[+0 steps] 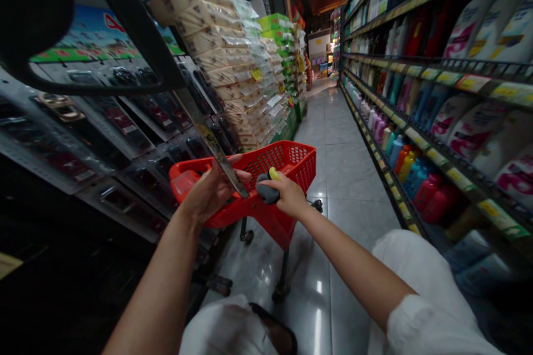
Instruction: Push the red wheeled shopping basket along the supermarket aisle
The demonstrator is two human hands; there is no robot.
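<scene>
The pan (200,122), or what looks like one, is a black long-handled utensil. It is raised in front of the head, with its dark rim filling the upper left of the view and its metal handle slanting down to the left hand (212,191). The fingers (239,175) of that hand are clenched round the end of the handle, just above the near edge of the red cart (291,161). Holding it by the tip puts the wide end close to the eyes, which would suit a close look at it. The right hand (287,194) is closed on the grey grip (266,193) of the cart, likely to steady it on its wheels, and a small yellow part shows above the knuckles. The basket's inside is mostly hidden. The cart stands on a glossy tiled floor (345,177) that reflects the ceiling lights. On the left, a sloping display rack (125,138) carries dark packaged goods beside a tall stack of tissue packs (220,39). On the right, long shelves (437,155) hold bottles of detergent and similar liquids, with yellow price tags along the edges. The aisle is dim and runs on to a brighter section far ahead.
</scene>
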